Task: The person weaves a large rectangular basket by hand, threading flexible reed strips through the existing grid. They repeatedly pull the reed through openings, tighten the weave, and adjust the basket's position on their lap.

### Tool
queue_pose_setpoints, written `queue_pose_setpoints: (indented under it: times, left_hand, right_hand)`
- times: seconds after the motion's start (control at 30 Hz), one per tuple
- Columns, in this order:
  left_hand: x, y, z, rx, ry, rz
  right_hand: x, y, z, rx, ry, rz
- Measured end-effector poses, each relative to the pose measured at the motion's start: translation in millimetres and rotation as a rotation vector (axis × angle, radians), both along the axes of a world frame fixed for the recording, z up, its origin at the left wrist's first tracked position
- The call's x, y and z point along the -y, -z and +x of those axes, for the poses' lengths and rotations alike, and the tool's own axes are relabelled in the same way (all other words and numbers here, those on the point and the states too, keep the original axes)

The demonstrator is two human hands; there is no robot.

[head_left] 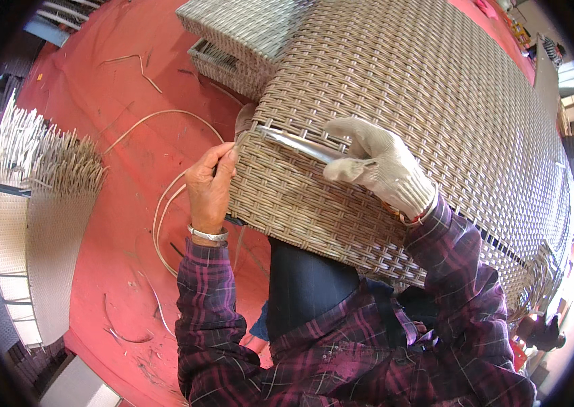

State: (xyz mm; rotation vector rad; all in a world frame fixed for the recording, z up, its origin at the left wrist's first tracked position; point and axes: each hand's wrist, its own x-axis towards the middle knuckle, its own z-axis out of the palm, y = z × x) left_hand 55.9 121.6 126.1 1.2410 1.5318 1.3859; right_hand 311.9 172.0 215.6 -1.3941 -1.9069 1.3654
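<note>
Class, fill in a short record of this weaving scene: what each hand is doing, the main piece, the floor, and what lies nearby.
Left hand: bare, fingertips pinching the edge of the woven panel
Right hand: gloved, gripping a metal tool pushed into the weave
Panel: large, tan wicker, resting over the person's lap
Floor: red
Nearby: loose strand looping on the floor; unfinished woven piece at left

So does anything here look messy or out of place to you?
Mostly the floor: loose strips and offcuts lie scattered on the red floor. A half-woven panel at the left has bristling, unwoven ends. The big woven panel itself looks even where the gloved right hand pushes a metal tool through.
</note>
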Motion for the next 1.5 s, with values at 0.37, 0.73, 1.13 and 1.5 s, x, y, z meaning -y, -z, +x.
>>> queue_pose_setpoints:
  times: [0.37,0.73,1.13,1.5]
  left_hand:
    - [7,7,3,0.074,-0.001,-0.016]
    - [14,16,1,0.146,-0.008,0.053]
    - [16,18,2,0.103,-0.038,0.110]
    - [19,22,-3,0.233,-0.041,0.064]
  right_hand:
    - [-16,-15,-16,0.787,-0.362,0.595]
    - [-25,-36,-32,0.821,-0.568,0.756]
    - [-53,-52,-66,0.994,-0.856,0.774]
    - [-9,8,-32,0.682,-0.382,0.624]
